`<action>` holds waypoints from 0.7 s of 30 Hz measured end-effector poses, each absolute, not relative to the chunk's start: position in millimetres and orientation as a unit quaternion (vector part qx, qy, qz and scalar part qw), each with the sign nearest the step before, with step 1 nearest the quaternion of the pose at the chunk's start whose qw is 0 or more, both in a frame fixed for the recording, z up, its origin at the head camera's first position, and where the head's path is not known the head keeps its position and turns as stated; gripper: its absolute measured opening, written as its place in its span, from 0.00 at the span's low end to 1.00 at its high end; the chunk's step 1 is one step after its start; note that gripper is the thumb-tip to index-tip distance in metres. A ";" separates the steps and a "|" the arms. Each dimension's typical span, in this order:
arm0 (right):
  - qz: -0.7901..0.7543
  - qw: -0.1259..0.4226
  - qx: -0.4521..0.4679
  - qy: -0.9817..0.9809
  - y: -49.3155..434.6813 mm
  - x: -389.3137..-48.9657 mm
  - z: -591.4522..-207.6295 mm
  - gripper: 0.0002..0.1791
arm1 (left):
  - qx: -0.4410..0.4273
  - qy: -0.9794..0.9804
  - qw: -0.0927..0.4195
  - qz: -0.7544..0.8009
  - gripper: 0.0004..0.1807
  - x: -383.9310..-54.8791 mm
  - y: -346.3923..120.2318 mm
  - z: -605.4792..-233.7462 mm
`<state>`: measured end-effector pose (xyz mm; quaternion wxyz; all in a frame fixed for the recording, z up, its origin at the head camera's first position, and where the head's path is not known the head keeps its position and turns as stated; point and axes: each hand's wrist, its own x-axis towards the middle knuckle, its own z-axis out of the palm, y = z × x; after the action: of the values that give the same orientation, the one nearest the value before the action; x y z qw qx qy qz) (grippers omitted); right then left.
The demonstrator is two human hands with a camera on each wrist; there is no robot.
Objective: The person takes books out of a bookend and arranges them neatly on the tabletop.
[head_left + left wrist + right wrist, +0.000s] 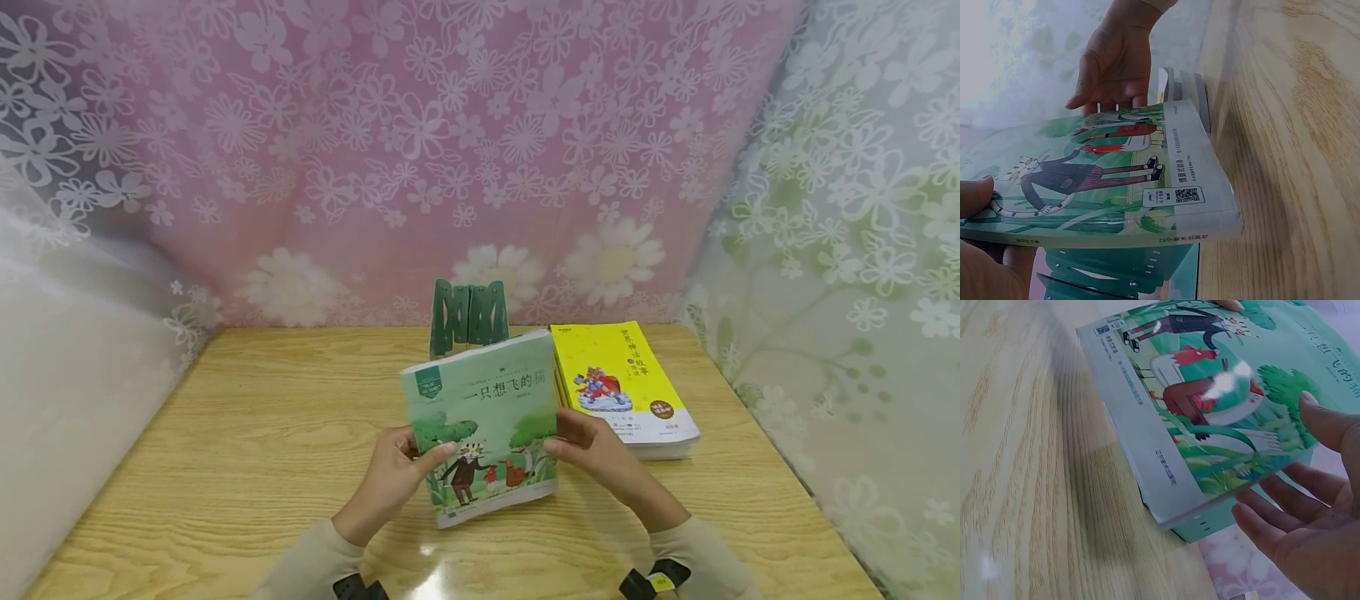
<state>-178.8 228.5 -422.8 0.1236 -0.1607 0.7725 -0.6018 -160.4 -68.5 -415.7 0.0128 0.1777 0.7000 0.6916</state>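
A green picture book (491, 417) with a cat and birds on its cover is held tilted above the table, front cover up. At its left edge my left hand (390, 479) grips it, thumb on the cover and fingers underneath. My right hand (607, 467) is at the opposite edge with its fingers loosely extended. In the right wrist view the right thumb (1322, 422) stands off the cover, and the fingertips are right at the book's edge. Behind the book stands a green metal bookend (470, 312), its lower part hidden.
A stack of books topped by a yellow one (600, 358) lies at the back right, close beside the right hand. The wooden table (247, 433) ends at a pink floral curtain (450, 167) behind, with pale curtains on both sides.
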 end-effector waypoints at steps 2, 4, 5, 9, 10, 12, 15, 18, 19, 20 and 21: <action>-0.601 0.130 -0.171 0.770 227.0 -178.1 -422.2 0.32 | 0.180 0.699 0.022 0.691 0.13 -161.3 -66.0 -415.1; -0.599 0.132 -0.174 0.771 226.2 -177.6 -421.4 0.31 | 0.186 0.701 0.027 0.688 0.12 -162.7 -63.2 -414.3; -0.598 0.132 -0.175 0.771 225.8 -177.3 -420.9 0.30 | 0.193 0.700 0.029 0.687 0.13 -163.8 -61.6 -414.0; -0.594 0.122 -0.179 0.775 226.4 -176.2 -420.3 0.26 | 0.208 0.691 0.034 0.691 0.13 -168.0 -54.8 -411.0; -0.596 0.118 -0.181 0.774 226.8 -176.0 -420.6 0.25 | 0.211 0.688 0.035 0.693 0.13 -169.0 -53.3 -410.0; -0.599 0.104 -0.188 0.771 228.4 -175.6 -421.5 0.25 | 0.210 0.689 0.037 0.693 0.13 -170.6 -50.5 -408.0; -0.603 0.087 -0.198 0.768 231.8 -175.0 -422.7 0.24 | 0.213 0.691 0.036 0.690 0.12 -173.2 -47.0 -406.1; -0.610 0.082 -0.201 0.762 235.5 -174.2 -423.2 0.25 | 0.214 0.686 0.039 0.695 0.12 -174.9 -44.6 -404.9; -0.611 0.081 -0.203 0.761 236.8 -173.9 -423.3 0.25 | 0.216 0.680 0.043 0.699 0.12 -175.5 -44.0 -404.6; -0.612 0.080 -0.205 0.760 237.8 -173.7 -423.1 0.25 | 0.217 0.676 0.047 0.703 0.13 -175.8 -43.6 -404.4; -0.614 0.080 -0.207 0.758 238.5 -173.7 -423.1 0.25 | 0.219 0.672 0.050 0.706 0.15 -176.1 -43.4 -404.0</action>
<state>-173.7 238.5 -423.1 0.0802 -0.2067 0.7579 -0.6136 -176.1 -43.4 -404.0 0.0504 0.2195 0.6718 0.7056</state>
